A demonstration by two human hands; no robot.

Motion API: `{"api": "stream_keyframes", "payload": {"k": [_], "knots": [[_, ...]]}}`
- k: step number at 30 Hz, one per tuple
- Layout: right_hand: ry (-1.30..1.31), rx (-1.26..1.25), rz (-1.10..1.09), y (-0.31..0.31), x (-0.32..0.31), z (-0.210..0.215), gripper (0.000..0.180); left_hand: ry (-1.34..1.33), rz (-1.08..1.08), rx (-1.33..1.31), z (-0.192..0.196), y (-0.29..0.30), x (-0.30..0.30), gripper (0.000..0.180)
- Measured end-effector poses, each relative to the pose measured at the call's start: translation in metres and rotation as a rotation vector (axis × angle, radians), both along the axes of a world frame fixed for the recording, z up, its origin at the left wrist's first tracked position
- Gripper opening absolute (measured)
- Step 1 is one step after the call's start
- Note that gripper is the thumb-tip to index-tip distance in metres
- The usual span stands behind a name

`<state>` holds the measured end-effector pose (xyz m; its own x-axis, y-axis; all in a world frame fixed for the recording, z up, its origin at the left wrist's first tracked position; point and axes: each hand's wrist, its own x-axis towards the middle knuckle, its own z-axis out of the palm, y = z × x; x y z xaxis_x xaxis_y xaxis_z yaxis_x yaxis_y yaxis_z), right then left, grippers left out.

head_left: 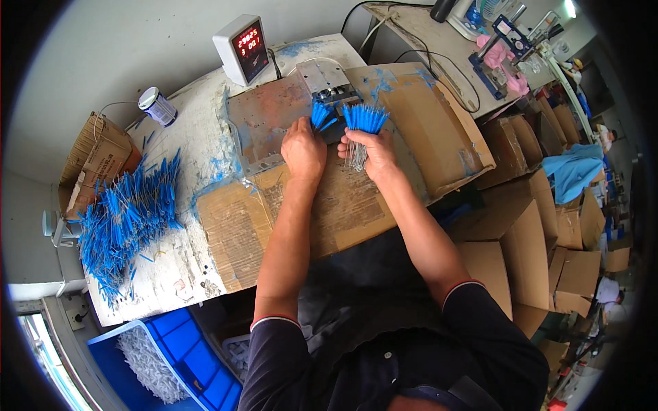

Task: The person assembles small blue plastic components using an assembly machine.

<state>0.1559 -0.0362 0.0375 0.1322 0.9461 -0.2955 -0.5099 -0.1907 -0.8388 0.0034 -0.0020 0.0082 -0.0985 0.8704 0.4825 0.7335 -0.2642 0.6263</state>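
Observation:
My right hand (375, 151) is closed round a bundle of thin metal rods with blue ends (367, 118). The blue ends fan out above the fist, and the bare metal parts hang below it. Just left of it, my left hand (303, 147) has its fingers drawn together beside a smaller cluster of blue-ended rods (321, 115). What exactly those fingertips grip is partly hidden. Both hands are at the front of a small metal fixture (330, 83) on a worn metal plate (267, 113).
A large heap of blue-ended rods (130, 216) lies at the left, by a cardboard box (99, 157). A white can (157, 106) and a digital counter (243, 49) stand behind. Flattened cardboard (240, 229) covers the table front. A blue bin (199, 363) with whitish pieces sits below.

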Motion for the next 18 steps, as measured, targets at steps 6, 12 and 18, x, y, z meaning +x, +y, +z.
{"api": "stream_keyframes", "payload": {"k": [6, 12, 18], "knots": [[-0.029, -0.005, 0.102, -0.003, 0.0, -0.001, 0.012, 0.072, 0.046, 0.003, -0.005, 0.005, 0.004, 0.019], [-0.023, -0.023, 0.11, -0.002, -0.002, -0.003, 0.014, -0.454, -0.027, -0.002, 0.001, 0.001, 0.001, 0.014], [-0.06, -0.016, 0.195, -0.006, -0.006, 0.003, 0.012, -1.012, -0.334, -0.21, 0.004, -0.001, 0.009, 0.009]]}}
